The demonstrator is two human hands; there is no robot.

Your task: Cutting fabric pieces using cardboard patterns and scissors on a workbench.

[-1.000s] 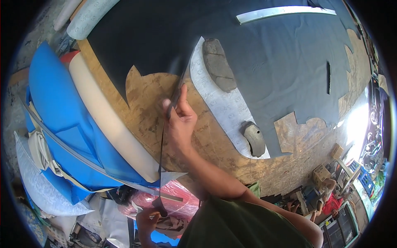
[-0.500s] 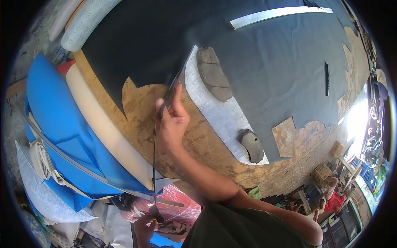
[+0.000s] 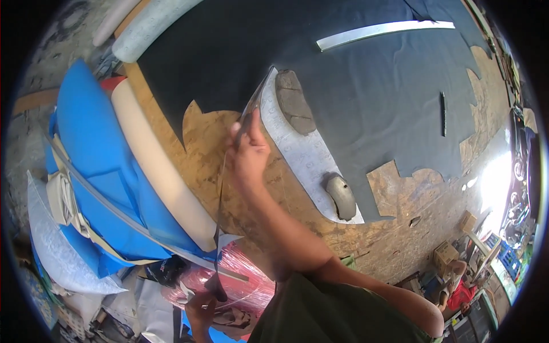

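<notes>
Grey blocks (image 3: 295, 103) sit on a pale sheet (image 3: 300, 151) beside the right hand (image 3: 250, 157), curled round a dark tool (image 3: 246, 123), while the left hand (image 3: 200, 308) pinches a black strip (image 3: 215, 287).

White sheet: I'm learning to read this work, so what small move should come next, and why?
Perhaps ease the dark tool in the right hand along the edge of the white sheet toward its upper tip: the tool lies beside that edge, black cloth borders the tip, and two grey blocks rest on the sheet.
</notes>
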